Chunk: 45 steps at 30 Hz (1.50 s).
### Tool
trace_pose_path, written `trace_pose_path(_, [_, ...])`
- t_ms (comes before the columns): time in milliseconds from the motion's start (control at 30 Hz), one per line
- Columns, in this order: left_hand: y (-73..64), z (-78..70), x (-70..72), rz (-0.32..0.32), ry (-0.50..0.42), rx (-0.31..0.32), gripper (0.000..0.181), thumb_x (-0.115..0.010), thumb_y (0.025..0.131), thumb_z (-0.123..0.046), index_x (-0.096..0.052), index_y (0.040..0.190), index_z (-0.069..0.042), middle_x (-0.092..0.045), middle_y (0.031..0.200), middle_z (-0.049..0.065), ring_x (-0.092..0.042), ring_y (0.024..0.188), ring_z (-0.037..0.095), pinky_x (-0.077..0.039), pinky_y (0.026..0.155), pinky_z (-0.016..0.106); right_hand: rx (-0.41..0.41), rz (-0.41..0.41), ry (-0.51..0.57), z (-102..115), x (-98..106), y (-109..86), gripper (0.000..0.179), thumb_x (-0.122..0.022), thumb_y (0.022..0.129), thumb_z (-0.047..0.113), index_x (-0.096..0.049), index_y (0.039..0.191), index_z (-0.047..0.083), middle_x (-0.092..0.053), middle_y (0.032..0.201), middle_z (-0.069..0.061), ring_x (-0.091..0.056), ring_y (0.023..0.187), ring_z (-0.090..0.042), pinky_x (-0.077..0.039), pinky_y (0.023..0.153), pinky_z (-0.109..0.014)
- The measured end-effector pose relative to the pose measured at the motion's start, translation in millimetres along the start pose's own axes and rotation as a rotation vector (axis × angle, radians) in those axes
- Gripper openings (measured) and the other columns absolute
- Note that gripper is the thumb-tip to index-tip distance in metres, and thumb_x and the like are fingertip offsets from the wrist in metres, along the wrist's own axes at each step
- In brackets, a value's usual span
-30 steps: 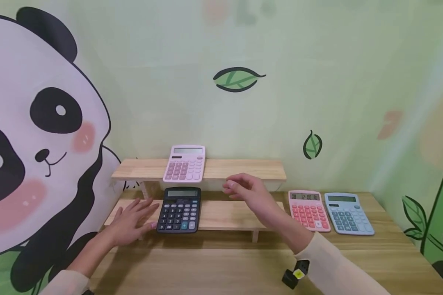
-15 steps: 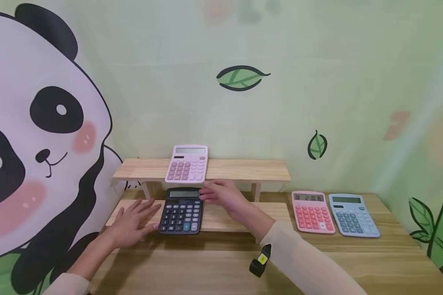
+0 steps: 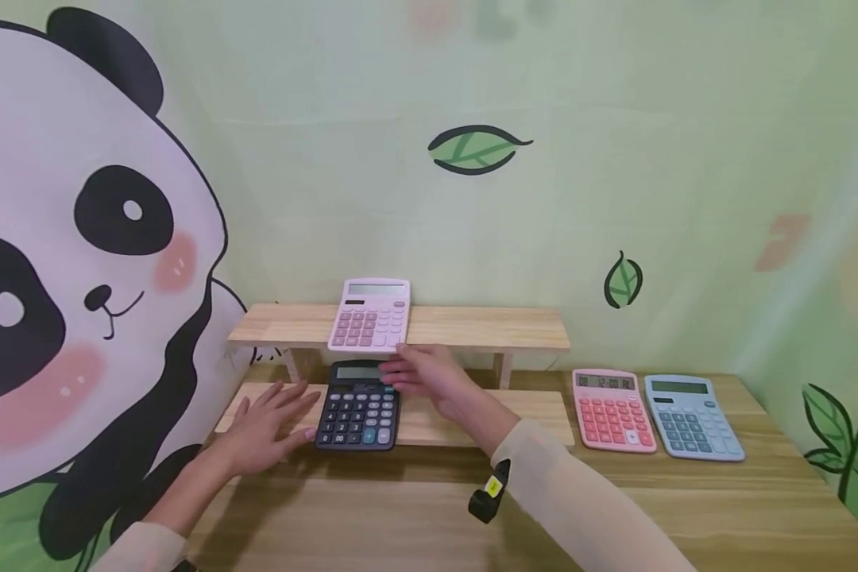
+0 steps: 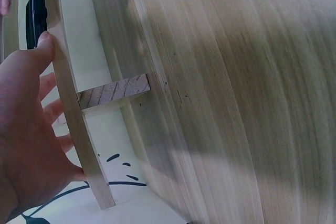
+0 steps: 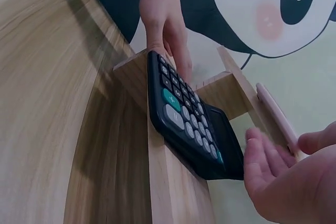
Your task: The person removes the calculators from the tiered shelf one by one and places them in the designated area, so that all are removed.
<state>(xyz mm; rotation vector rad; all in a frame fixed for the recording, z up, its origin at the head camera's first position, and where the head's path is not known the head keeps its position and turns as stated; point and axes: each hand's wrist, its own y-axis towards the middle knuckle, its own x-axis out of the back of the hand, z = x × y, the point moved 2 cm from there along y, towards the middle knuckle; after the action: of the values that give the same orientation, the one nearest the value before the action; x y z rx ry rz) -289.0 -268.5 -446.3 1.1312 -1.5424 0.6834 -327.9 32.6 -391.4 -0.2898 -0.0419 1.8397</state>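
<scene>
A black calculator (image 3: 358, 409) lies tilted on the lower wooden shelf, its keys facing me. Beside its left edge my left hand (image 3: 268, 429) rests on the shelf with fingers spread; in the left wrist view the thumb of that hand (image 4: 26, 119) reaches the black calculator's edge (image 4: 37, 9). My right hand (image 3: 429, 377) has its fingers extended over the black calculator's upper right corner. The right thumb is right at the lower corner of a pale pink calculator (image 3: 372, 316) on the upper shelf. The right wrist view has the right fingertips (image 5: 254, 135) beside the black calculator's display end.
The upper shelf (image 3: 486, 326) stands behind the lower shelf (image 3: 515, 417) on a wooden table (image 3: 415, 516). To the right, a coral pink calculator (image 3: 611, 411) and a light blue calculator (image 3: 693, 419) lie side by side on the table. A panda-printed backdrop hangs behind.
My right hand has moved left, from over the right part of the lower shelf to the black calculator's upper right corner. The left hand stays beside the black calculator. The view has shifted slightly.
</scene>
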Motion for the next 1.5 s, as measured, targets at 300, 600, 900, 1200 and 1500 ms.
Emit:
trace_pose_path(300, [6.2,-1.8,-4.4,0.012,-0.008,-0.003,0.069,-0.060,0.103,-0.059,-0.052,0.159,-0.018,-0.038,0.169,0.017,-0.022,0.155,0.054,-0.010,0.113,0.087,0.030,-0.020,0.008,-1.2,18.4,-12.0,0.035,-0.054,0.113,0.020,-0.064,0.134,-0.005,-0.077,0.118,-0.020,-0.077,0.106,-0.027,-0.055,0.105,-0.046])
trace_pose_path(600, [0.9,3.3,-1.5,-0.004,0.007,0.000,0.068,-0.060,0.103,-0.059,-0.053,0.158,-0.019,-0.040,0.167,0.017,-0.023,0.155,0.053,-0.011,0.111,0.088,0.074,0.040,-0.002,-10.8,29.4,-27.5,0.035,-0.053,0.112,0.018,-0.065,0.133,-0.007,-0.076,0.119,-0.022,-0.075,0.113,-0.035,-0.054,0.106,-0.051])
trace_pose_path(900, [3.1,3.4,-4.4,-0.002,0.015,-0.003,0.070,-0.059,0.103,-0.061,-0.053,0.158,-0.020,-0.040,0.167,0.017,-0.024,0.155,0.053,-0.011,0.112,0.087,0.049,0.023,0.013,-14.3,38.2,-33.1,0.036,-0.053,0.113,0.023,-0.065,0.134,-0.004,-0.076,0.120,-0.020,-0.076,0.110,-0.032,-0.054,0.107,-0.050])
trace_pose_path(1200, [1.1,3.4,-3.3,0.003,0.003,0.010,0.070,-0.059,0.103,-0.061,-0.052,0.159,-0.020,-0.038,0.168,0.016,-0.022,0.155,0.053,-0.009,0.113,0.087,0.029,0.025,0.122,-4.9,32.0,-24.7,0.043,-0.053,0.113,0.029,-0.063,0.138,-0.004,-0.072,0.126,-0.027,-0.074,0.114,-0.035,-0.050,0.111,-0.052])
trace_pose_path(1500, [2.6,2.2,-4.9,0.003,0.013,0.005,0.069,-0.059,0.103,-0.060,-0.052,0.159,-0.019,-0.039,0.168,0.016,-0.023,0.155,0.053,-0.011,0.112,0.087,-0.004,-0.025,0.172,-0.7,28.5,-21.6,0.039,-0.055,0.112,0.025,-0.062,0.139,-0.004,-0.074,0.122,-0.024,-0.076,0.108,-0.033,-0.053,0.108,-0.050])
